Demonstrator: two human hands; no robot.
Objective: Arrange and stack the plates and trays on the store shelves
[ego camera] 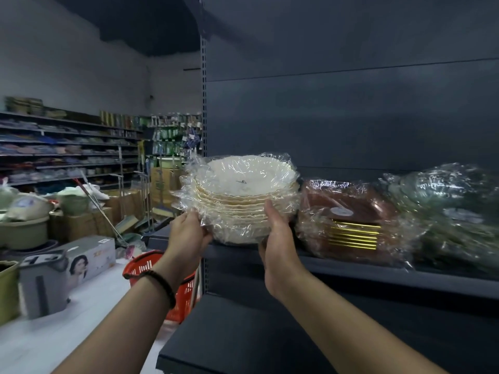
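Observation:
A stack of several cream, scallop-edged plates (244, 190), each in clear plastic wrap, sits at the left end of a dark shelf (351, 268). My left hand (189, 233) grips the stack's lower left side. My right hand (278, 233) holds its front right, thumb up against the plates. Just right of the stack lies a wrapped pile of brown square trays with gold rims (348, 225). Further right is a blurred wrapped pile of greenish dishes (453, 211).
A lower dark shelf (243, 333) juts out beneath my arms. A red shopping basket (167, 279) stands on the floor at the shelf's left end. Boxes, tubs and a boxed appliance (81, 260) crowd the aisle on the left, with stocked shelves behind.

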